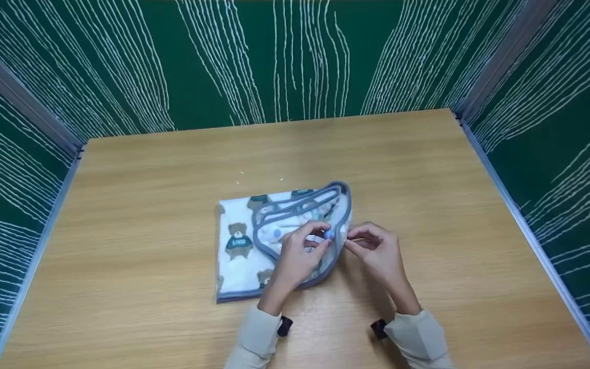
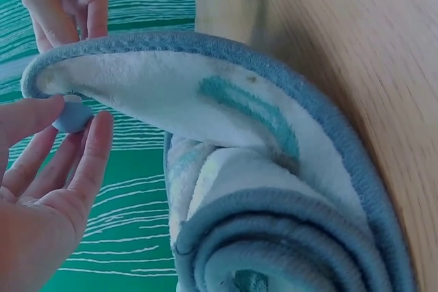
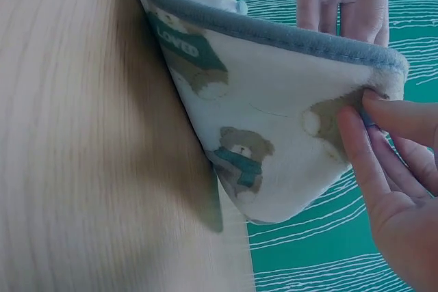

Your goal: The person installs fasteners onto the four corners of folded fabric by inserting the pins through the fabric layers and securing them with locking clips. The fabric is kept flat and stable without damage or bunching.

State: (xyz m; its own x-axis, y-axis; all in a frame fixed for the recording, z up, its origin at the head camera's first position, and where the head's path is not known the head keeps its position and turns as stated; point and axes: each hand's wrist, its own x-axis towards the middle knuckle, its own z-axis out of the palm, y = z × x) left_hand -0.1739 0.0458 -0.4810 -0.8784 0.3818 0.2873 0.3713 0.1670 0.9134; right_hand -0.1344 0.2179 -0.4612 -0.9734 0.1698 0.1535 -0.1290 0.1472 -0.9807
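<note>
A folded white fleece blanket, printed with bears in green tops and edged in grey-blue binding, lies on the table with one flap raised. Between the thumb and fingers of my left hand is a small round blue knob, right at the inner face of the flap near its edge. My right hand pinches the outer face of the same flap, opposite the knob. A bit of blue shows between its thumb and index finger; the rest is hidden by the fingers.
The wooden table extends around the blanket. Green panels with white wavy lines stand along its back and sides, with metal posts at the corners. A few tiny white specks lie beyond the blanket.
</note>
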